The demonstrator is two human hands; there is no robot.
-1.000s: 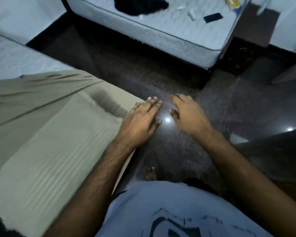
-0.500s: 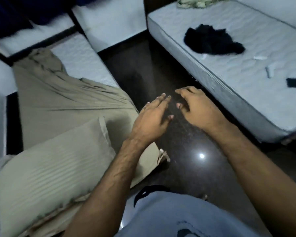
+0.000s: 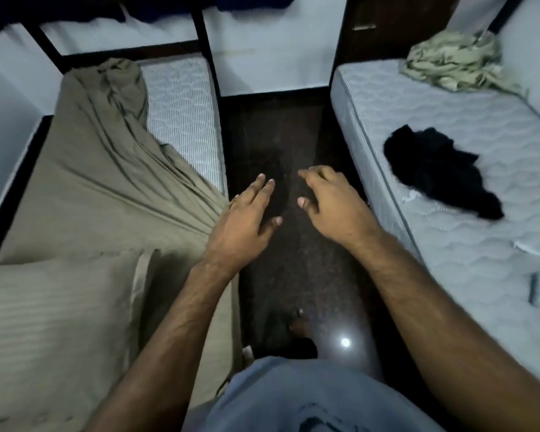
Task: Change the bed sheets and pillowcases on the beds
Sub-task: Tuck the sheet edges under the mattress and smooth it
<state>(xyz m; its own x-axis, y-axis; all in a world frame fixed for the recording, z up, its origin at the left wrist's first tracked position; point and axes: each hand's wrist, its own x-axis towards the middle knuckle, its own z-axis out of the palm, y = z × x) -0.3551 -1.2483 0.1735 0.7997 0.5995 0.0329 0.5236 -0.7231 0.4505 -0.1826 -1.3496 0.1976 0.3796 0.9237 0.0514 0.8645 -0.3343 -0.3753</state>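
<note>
Sheet (image 3: 85, 188) lying half-spread is coming into fuller view as both empty, loose-fingered hands, left hand (image 3: 247, 222) and right hand (image 3: 331, 207), are rising off it.

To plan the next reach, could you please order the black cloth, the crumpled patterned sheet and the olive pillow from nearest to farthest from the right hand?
From the right hand:
1. Black cloth, right bed, beside the hand.
2. Olive pillow, left bed, near end.
3. Crumpled patterned sheet, right bed's far end.

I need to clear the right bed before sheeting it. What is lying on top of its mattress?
On the bare mattress lie a black cloth and a crumpled patterned cloth. Whatever sits under them is covered.
</note>
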